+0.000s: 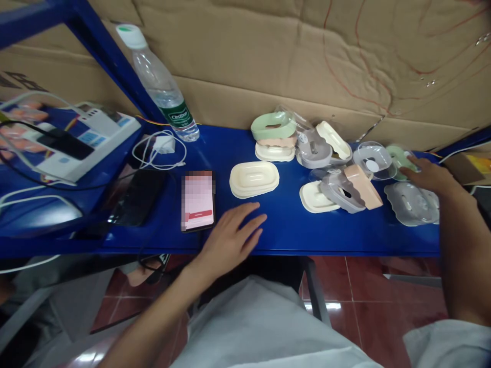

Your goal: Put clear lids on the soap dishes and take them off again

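Note:
My left hand (233, 237) lies over the blue table (282, 232), fingers spread and holding nothing. Just beyond its fingertips sits a small stack of cream oval plastic pieces (254, 179). A phone (198, 202) with a lit screen lies to the left of that hand. At the far right, my right hand (427, 176) reaches out with thumb and fingers apart, its tips at a green plastic piece (401, 159) that they partly cover. Whether they touch it I cannot tell. Below my right hand is a translucent grey wavy-edged piece (412, 203), partly behind my wrist.
Mixed plastic parts crowd the right half, including a green ring (273, 125), grey rings (314, 149) and a peach piece (363, 186). At the left stand a water bottle (164, 92), a charger with white cable (164, 144) and a power strip (88, 148). Cardboard (238, 56) lines the back.

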A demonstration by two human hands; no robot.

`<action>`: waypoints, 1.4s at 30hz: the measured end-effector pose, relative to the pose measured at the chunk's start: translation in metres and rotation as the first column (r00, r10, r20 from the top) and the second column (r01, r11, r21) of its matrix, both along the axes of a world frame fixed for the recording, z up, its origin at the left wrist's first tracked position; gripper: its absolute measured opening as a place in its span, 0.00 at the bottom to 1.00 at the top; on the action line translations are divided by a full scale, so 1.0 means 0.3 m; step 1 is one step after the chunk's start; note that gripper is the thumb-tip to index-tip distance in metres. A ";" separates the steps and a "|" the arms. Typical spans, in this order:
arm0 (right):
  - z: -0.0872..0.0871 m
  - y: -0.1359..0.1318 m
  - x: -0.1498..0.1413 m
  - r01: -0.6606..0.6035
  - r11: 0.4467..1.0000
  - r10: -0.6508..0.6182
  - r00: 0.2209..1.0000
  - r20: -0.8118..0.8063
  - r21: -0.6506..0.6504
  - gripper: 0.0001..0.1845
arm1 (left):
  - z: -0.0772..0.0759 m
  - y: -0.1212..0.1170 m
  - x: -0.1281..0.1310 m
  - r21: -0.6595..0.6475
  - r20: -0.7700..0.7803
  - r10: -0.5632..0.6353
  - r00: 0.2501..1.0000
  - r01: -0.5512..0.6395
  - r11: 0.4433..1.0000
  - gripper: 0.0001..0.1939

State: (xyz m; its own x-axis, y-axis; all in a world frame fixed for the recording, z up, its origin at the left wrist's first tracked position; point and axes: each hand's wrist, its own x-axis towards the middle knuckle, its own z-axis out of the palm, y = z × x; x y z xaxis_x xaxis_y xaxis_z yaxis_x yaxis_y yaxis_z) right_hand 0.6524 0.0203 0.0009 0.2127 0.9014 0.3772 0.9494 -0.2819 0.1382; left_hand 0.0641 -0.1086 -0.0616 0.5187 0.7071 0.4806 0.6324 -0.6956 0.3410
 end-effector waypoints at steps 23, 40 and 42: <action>-0.197 -0.159 -1.194 -0.907 0.415 0.893 0.422 -0.158 -0.079 0.18 | 0.107 0.584 -0.215 -0.297 -0.054 -0.055 0.997 0.037 0.954 0.19; -0.109 -0.096 -1.056 -0.611 0.767 0.641 0.733 -0.226 0.196 0.26 | 0.154 -0.004 -0.107 -0.039 -0.231 -0.184 0.955 0.180 0.983 0.09; -0.094 -0.073 -1.039 -0.589 0.782 0.622 0.759 -0.194 0.203 0.27 | 0.090 -0.052 -0.057 -0.130 -0.197 -0.230 0.953 0.207 0.970 0.08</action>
